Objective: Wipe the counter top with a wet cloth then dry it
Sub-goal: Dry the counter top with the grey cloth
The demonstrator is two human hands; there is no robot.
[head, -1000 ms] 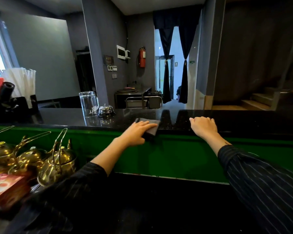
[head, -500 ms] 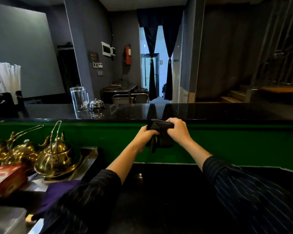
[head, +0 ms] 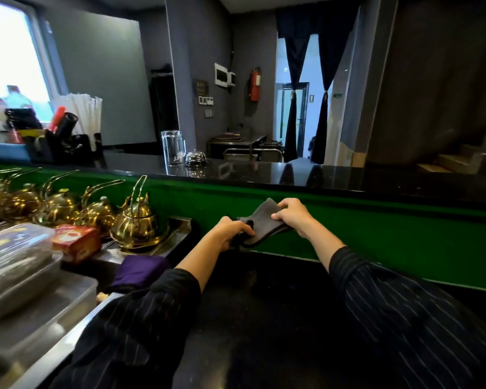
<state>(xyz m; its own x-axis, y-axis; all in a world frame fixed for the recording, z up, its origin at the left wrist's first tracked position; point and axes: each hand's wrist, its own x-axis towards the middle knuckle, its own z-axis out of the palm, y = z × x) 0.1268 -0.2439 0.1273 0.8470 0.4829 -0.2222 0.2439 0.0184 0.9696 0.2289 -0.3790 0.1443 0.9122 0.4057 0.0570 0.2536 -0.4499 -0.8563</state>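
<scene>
Holding a dark grey cloth (head: pixel 264 223) between them, both hands sit in front of the green panel (head: pixel 376 234), below the edge of the black table (head: pixel 334 178) and clear of its top. The left hand (head: pixel 233 230) is clenched on the cloth's lower left end; the right hand (head: pixel 293 217) pinches its upper right part, so the cloth hangs folded and slack in the air between them. Both sleeves are dark with thin stripes. On the table top farther back stand a clear glass (head: pixel 173 148) and, just beside it, a small metal bell (head: pixel 196 158). To the left, on a lower steel surface, brass teapots (head: pixel 135 220) stand in a row, a red box (head: pixel 76 240) near them.
</scene>
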